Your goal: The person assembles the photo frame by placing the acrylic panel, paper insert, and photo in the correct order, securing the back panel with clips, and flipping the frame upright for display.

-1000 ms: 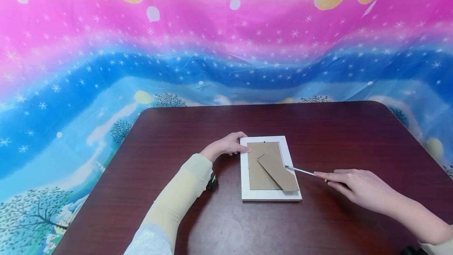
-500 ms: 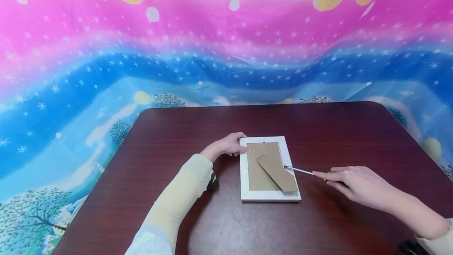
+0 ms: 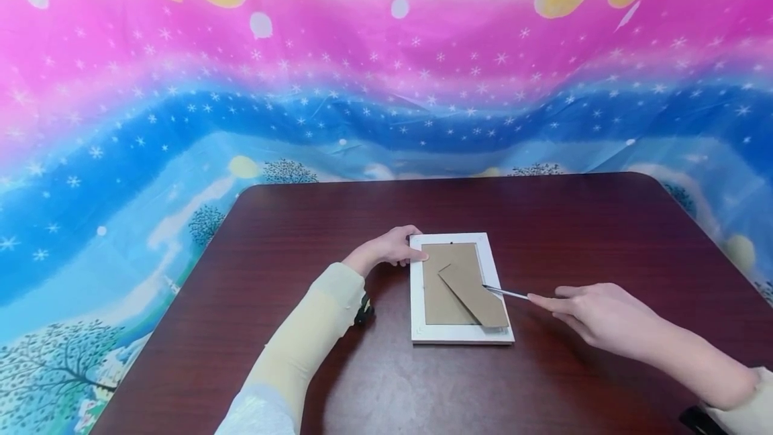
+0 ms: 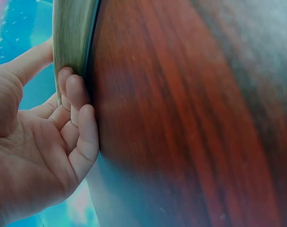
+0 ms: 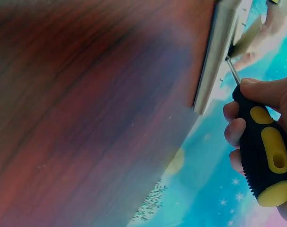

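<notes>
A white picture frame lies back side up on the table, with a brown backing board set in it. The board's easel leg slants across to the lower right. My left hand grips the frame's upper left edge, thumb on top; in the left wrist view several curled fingers rest against its side. My right hand holds a screwdriver by its black and yellow handle. The shaft crosses the frame's right border, its tip at the inner edge beside the easel leg.
A dark reddish-brown table with rounded far corners carries the frame. Behind it hangs a pink and blue cloth printed with snowflakes and trees. A black wrist strap shows under the left sleeve.
My right hand has shifted slightly left with the screwdriver, and less of the shaft shows. The tip has moved a little farther in past the frame's inner edge. My left hand stays put.
</notes>
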Demonstrator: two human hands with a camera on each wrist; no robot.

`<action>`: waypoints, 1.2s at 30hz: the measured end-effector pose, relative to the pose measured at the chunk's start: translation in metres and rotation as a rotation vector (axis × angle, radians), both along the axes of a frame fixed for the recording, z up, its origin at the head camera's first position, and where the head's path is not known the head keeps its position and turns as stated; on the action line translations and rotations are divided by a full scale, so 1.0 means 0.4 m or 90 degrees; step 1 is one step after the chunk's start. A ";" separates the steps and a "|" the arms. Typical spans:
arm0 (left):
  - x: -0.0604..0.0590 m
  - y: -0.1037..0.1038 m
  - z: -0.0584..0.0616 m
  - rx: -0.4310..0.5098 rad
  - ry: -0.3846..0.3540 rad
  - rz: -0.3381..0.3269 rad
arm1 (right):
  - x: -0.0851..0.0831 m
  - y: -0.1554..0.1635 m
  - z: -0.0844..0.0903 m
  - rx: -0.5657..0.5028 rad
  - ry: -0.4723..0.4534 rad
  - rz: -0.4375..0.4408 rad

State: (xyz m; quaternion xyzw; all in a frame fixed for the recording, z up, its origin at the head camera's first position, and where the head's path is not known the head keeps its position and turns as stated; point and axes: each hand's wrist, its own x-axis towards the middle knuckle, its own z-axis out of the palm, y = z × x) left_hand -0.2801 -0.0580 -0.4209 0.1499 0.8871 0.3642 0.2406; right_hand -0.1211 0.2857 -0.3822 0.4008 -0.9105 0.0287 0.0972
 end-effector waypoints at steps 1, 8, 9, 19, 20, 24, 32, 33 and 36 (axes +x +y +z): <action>0.000 0.001 0.000 -0.002 0.004 -0.001 | 0.000 -0.003 0.000 0.001 0.015 0.007; 0.009 -0.001 -0.001 0.001 0.007 -0.001 | -0.002 -0.010 0.007 0.016 0.055 0.030; 0.011 -0.001 -0.001 0.002 0.005 -0.001 | -0.003 -0.009 0.008 0.012 0.045 0.027; 0.003 -0.014 -0.003 0.031 0.004 -0.013 | -0.030 0.008 -0.001 -0.041 0.053 -0.002; 0.000 -0.015 -0.004 0.034 0.000 -0.014 | -0.034 0.009 -0.003 -0.048 0.060 -0.007; -0.004 -0.016 -0.003 0.040 -0.005 -0.022 | -0.050 0.004 -0.003 -0.068 0.072 -0.020; -0.005 -0.012 -0.006 0.034 -0.010 -0.027 | -0.070 -0.025 0.013 -0.060 0.067 -0.045; -0.004 -0.013 -0.006 0.035 -0.010 -0.024 | -0.073 -0.028 0.017 -0.057 0.066 -0.048; -0.001 -0.015 -0.007 0.042 -0.010 -0.016 | -0.083 -0.038 0.028 -0.049 0.064 -0.050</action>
